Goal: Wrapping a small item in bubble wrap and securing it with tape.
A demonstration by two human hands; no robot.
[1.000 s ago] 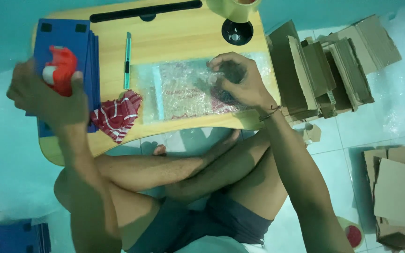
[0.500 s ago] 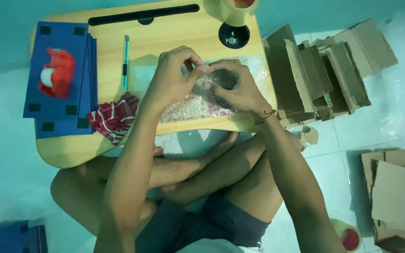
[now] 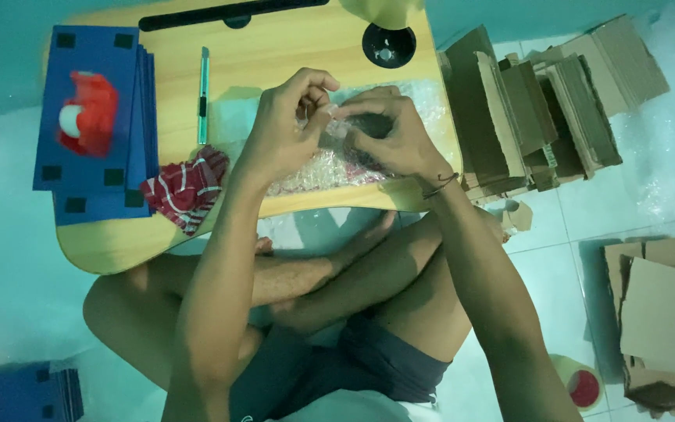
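Observation:
A bubble-wrapped bundle [image 3: 318,168] lies on the small wooden lap table [image 3: 275,55]. My left hand [image 3: 287,125] and my right hand [image 3: 388,137] meet over its top edge. The fingertips of both pinch a small clear piece, apparently tape, against the wrap. A dark item inside the wrap shows under my right hand. A red tape dispenser [image 3: 87,113] rests on a stack of blue flat sheets [image 3: 115,180] at the table's left. Beside the stack lie a green utility knife [image 3: 203,94] and a red striped cloth [image 3: 185,187].
Flattened cardboard boxes [image 3: 541,109] stand in a row right of the table, more cardboard [image 3: 666,312] lies at the lower right with a tape roll [image 3: 580,383]. A black cup holder [image 3: 388,43] is at the table's top. More blue sheets [image 3: 17,395] sit at bottom left. My crossed legs are under the table.
My left hand left the red tape dispenser on the blue stack and came over to the bubble-wrapped bundle, joining my right hand on it.

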